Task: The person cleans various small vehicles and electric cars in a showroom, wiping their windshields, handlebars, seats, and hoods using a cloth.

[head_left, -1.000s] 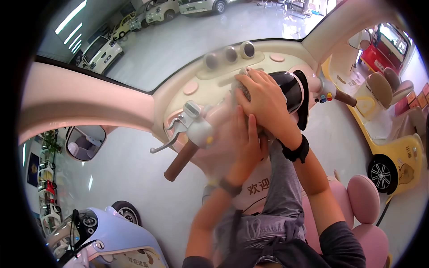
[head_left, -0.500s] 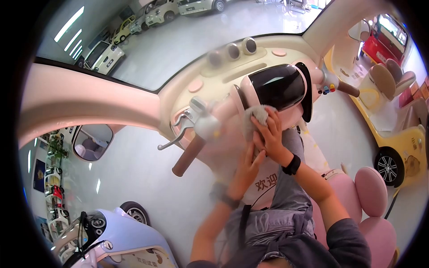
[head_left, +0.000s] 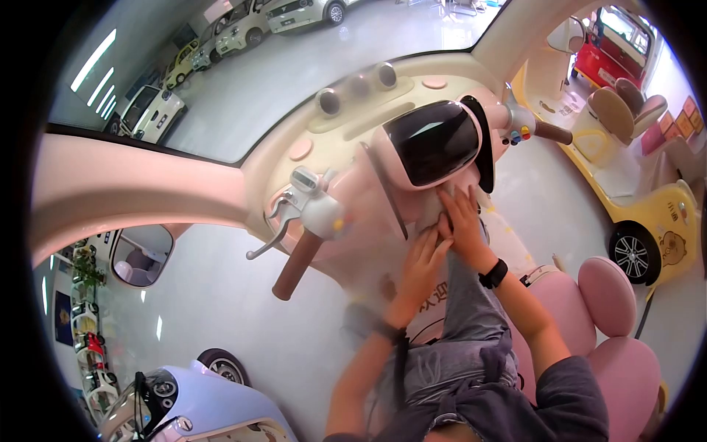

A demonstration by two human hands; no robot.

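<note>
Pale cloth (head_left: 430, 215), partly hidden: against the pink column (head_left: 353, 193), below the dark display (head_left: 433, 142). Right hand (head_left: 465, 225): fingers extended, laid over the cloth, black wristband (head_left: 493, 274) behind. Left hand (head_left: 423, 267): half open, fingertips beside the right hand; whether it grips anything, cannot tell.

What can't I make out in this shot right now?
All in the head view:
- Whatever lies beneath the left hand and right hand: covered by fingers and palms.
- Lettering below: partly hidden by the left hand and wrist.
- Left wristband: blurred.
- Blue vehicle: cut off by the bottom edge.
- Distant wall panels: too small to read.
</note>
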